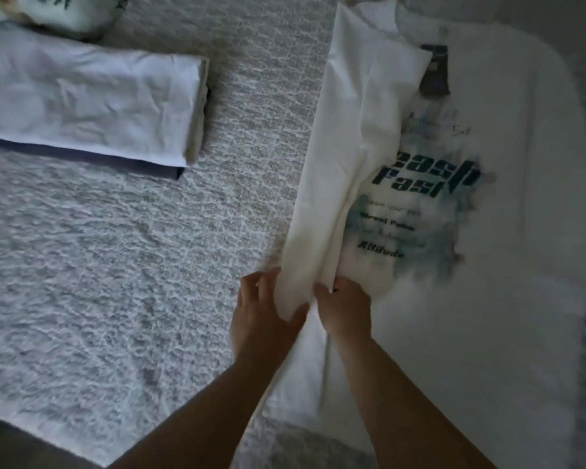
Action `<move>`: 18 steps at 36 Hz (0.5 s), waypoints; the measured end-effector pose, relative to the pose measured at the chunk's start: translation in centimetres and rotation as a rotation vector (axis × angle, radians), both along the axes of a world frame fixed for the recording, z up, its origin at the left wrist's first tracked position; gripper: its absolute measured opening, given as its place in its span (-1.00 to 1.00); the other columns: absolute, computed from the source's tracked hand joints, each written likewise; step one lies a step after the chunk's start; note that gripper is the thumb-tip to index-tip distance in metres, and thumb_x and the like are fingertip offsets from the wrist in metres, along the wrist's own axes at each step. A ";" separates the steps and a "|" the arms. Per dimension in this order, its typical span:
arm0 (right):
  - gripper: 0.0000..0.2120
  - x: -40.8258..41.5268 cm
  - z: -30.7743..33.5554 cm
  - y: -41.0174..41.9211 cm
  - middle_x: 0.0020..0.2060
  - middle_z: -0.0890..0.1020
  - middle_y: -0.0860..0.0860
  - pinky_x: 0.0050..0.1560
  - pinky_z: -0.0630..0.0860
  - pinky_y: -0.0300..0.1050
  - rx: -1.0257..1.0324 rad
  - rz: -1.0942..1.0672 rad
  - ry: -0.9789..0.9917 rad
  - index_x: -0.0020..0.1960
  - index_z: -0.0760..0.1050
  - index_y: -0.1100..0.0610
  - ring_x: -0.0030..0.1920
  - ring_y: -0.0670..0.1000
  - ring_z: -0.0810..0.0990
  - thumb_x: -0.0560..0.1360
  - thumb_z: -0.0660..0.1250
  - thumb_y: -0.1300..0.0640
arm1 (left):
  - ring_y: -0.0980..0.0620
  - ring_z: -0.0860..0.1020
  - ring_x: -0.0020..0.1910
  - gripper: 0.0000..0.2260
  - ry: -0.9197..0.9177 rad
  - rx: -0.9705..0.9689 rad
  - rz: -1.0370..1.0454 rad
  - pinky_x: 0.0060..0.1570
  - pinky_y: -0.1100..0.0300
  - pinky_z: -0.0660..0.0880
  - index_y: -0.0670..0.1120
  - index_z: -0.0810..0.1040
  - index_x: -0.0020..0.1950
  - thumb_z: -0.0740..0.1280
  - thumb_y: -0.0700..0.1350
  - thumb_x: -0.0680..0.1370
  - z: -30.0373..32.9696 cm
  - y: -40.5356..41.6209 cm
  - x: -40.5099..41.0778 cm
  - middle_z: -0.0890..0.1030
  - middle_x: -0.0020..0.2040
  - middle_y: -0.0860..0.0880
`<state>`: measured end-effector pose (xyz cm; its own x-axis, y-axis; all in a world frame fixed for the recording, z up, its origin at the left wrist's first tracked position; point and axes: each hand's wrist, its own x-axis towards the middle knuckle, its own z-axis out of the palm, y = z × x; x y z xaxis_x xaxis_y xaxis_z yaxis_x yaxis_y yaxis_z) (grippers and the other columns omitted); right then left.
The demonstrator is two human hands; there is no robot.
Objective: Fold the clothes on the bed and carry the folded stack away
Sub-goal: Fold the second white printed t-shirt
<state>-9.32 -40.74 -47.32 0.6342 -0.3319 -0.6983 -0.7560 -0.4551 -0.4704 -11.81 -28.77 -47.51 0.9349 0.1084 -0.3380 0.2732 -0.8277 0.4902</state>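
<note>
One white T-shirt [508, 204], flat on the bed; teal-and-black lettered print beyond the grip. Left hand [261, 313] and right hand [344, 308] both pinch its folded-over side panel.

T-shirt [508, 231], toward the bed's right edge: white, with a printed graphic [427, 211] of dark block lettering over a teal-blue splatter showing faint reddish specks at its right; dark grey neck label [435, 71] near the collar.

Bedspread [122, 265]: grey and white, mottled crackle-like pattern all over.

Folded stack [92, 103], toward the bed's far left corner: top piece white, pale cream layer at the folded end, dark navy piece at the bottom.

Pillow [58, 10], far left corner: white with dark markings; blurred.
</note>
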 end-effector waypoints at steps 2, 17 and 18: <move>-0.72 -1.5 0.0 0.7 0.02 0.62 0.08 -0.01 0.43 -0.12 -0.005 -0.047 0.023 0.14 0.54 0.16 0.07 0.12 0.55 0.54 0.21 0.02 | 0.03 0.44 0.19 -0.32 0.008 0.032 -0.066 -0.06 0.06 0.55 0.04 0.32 0.40 0.46 0.16 0.35 0.1 0.2 -1.3 0.33 0.27 0.03; -0.69 -8.8 0.4 0.5 0.08 0.61 0.12 0.04 0.43 -0.09 -0.119 -0.062 0.070 0.21 0.49 0.15 0.12 0.17 0.54 0.57 0.20 0.00 | 0.01 0.48 -0.24 -0.72 0.337 0.124 0.167 -0.25 0.19 0.36 0.00 0.52 0.11 0.19 0.15 0.58 -0.1 2.0 -3.8 0.58 -0.17 0.01; -0.67 -9.0 0.5 0.6 0.11 0.60 0.11 0.09 0.44 -0.07 -0.113 -0.057 0.085 0.23 0.49 0.15 0.15 0.17 0.54 0.57 0.20 -0.01 | 0.00 0.49 -0.24 -0.71 0.347 0.131 0.155 -0.25 0.18 0.37 -0.01 0.54 0.09 0.15 0.14 0.60 -0.1 2.0 -4.0 0.54 -0.21 0.02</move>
